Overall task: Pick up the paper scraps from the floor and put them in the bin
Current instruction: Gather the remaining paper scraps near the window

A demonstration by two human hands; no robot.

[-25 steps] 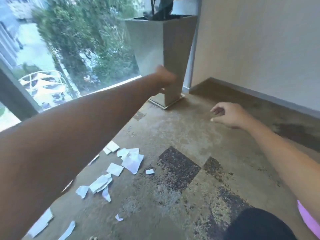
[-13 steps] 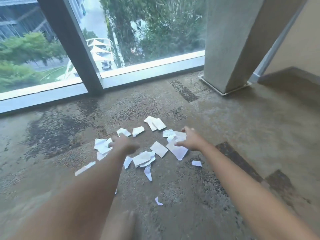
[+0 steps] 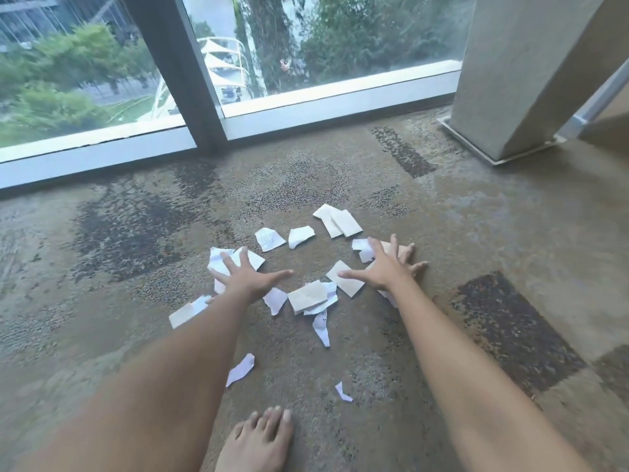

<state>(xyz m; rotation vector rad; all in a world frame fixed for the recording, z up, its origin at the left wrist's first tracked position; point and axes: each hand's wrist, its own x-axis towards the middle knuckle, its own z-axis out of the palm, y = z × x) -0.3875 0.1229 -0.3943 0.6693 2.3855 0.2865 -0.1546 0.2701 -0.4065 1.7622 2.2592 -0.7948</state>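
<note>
Several torn white paper scraps (image 3: 308,296) lie scattered on the brown carpet in front of me. My left hand (image 3: 245,275) is spread flat with straight fingers over the scraps at the left of the pile. My right hand (image 3: 386,269) is spread the same way over the scraps at the right, its fingers fanned out on the paper. Two small scraps, one (image 3: 241,369) and another (image 3: 343,392), lie closer to me, apart from the pile. No bin is in view.
A floor-to-ceiling window with a dark frame post (image 3: 177,69) runs along the far side. A tall grey planter base (image 3: 520,76) stands at the right rear. My bare foot (image 3: 258,441) is on the carpet near the bottom edge.
My view swung from the planter corner down to the scraps. Both hands came down from the air onto the pile and their fingers have spread flat on the paper.
</note>
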